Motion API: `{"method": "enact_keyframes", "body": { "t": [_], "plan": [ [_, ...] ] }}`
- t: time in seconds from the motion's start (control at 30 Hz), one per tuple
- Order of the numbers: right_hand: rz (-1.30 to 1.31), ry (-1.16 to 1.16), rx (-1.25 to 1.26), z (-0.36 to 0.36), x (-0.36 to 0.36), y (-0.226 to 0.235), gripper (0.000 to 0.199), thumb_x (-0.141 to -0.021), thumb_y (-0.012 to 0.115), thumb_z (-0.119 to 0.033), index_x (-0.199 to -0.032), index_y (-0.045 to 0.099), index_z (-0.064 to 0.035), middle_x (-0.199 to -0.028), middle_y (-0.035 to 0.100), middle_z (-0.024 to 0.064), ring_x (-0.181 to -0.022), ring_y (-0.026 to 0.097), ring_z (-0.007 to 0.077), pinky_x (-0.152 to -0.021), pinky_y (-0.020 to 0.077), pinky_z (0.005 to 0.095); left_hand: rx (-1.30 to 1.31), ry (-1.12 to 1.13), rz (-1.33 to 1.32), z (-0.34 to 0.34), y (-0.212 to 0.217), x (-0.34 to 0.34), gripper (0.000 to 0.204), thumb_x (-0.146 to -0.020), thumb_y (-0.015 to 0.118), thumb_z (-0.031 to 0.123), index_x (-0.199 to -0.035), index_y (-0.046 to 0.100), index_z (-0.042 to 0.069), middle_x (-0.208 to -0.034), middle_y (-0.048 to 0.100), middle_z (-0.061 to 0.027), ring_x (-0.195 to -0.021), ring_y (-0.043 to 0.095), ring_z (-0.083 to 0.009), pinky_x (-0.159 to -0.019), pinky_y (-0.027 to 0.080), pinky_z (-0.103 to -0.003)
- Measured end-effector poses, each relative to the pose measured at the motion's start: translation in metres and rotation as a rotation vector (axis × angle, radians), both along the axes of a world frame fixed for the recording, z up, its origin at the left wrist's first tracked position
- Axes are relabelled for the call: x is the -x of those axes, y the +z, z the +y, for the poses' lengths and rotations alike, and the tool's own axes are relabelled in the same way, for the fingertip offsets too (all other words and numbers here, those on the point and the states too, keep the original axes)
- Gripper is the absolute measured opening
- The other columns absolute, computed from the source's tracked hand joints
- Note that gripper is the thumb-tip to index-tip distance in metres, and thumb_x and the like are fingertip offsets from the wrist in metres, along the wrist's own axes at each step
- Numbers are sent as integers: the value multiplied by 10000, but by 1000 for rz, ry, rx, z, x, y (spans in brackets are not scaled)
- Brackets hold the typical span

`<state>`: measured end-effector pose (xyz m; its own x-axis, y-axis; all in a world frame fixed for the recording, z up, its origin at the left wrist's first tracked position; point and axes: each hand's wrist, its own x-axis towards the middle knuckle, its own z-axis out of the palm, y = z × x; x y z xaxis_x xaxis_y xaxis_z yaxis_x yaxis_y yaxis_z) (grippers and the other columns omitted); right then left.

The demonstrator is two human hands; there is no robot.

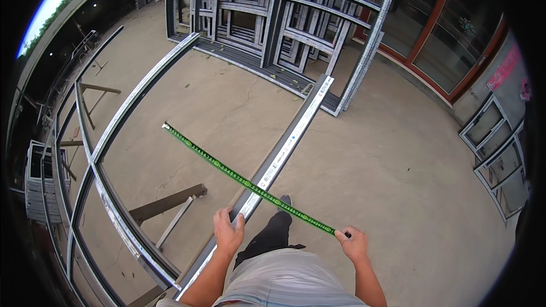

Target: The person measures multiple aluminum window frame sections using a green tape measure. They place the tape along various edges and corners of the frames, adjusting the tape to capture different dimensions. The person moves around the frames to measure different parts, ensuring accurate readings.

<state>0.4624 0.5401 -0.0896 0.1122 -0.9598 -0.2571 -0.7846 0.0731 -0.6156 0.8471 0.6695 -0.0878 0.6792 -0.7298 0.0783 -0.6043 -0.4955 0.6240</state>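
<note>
A long grey-and-white metal frame profile (293, 145) runs slantwise from beside my legs toward the large frames ahead. My left hand (228, 232) is closed around its near part, thumb on the white face. In my right hand (354, 243), off to the right, is the end of a green tape measure (219, 165), pinched between thumb and fingers. The drawn-out blade crosses over the profile and reaches up to the left, its silver end hook hanging free above the floor. Whether the tape's case is inside my right hand, I cannot tell.
A big window frame (122, 112) lies on trestles at the left, with a brown beam (168, 203) beneath. Several upright frames (272, 23) stand ahead. Red-framed glass doors (435, 37) are at the far right; smaller frames (500, 162) lean on the right wall. Concrete floor (409, 216) lies all around.
</note>
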Motion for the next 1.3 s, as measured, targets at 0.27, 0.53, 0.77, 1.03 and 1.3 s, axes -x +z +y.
{"method": "enact_keyframes", "body": {
  "t": [0.27,0.53,0.77,1.03,1.3],
  "plan": [
    [-38,-144,-8,-130,21,13,273,-928,869,-244,-861,733,-16,-687,654,71,-648,572,150,-625,496,353,-40,-150,82,-201,-1,-6,404,-993,727,277,-1253,668,-27,-1174,654,-261,-1142,607,-461,-988,502,-545],
    [-61,-275,-47,-249,43,28,282,-905,881,-248,-841,727,-21,-705,668,100,-631,579,187,-616,488,370,-141,-274,170,-371,0,1,426,-1015,719,329,-1274,679,-8,-1196,698,-267,-1161,653,-461,-1008,525,-531],
    [-72,-179,-15,-405,87,-2,282,-910,873,-280,-861,744,-34,-725,693,110,-644,624,219,-642,514,388,-109,-78,161,-469,-14,29,415,-1026,714,336,-1249,694,-13,-1166,720,-265,-1156,661,-449,-1010,519,-525],
    [53,169,-10,-638,93,25,311,-906,862,-363,-897,764,-68,-869,758,138,-795,710,352,-725,544,464,-231,209,192,-527,-9,51,519,-1093,610,457,-1166,750,-37,-1125,733,-301,-1132,664,-478,-1005,511,-520],
    [13,417,40,-779,23,31,313,-900,857,-361,-872,748,-70,-881,744,142,-835,693,385,-747,529,495,-398,361,227,-575,-4,50,702,-1134,439,572,-1063,763,-47,-987,729,-353,-991,686,-544,-900,527,-568]
  ]
}}
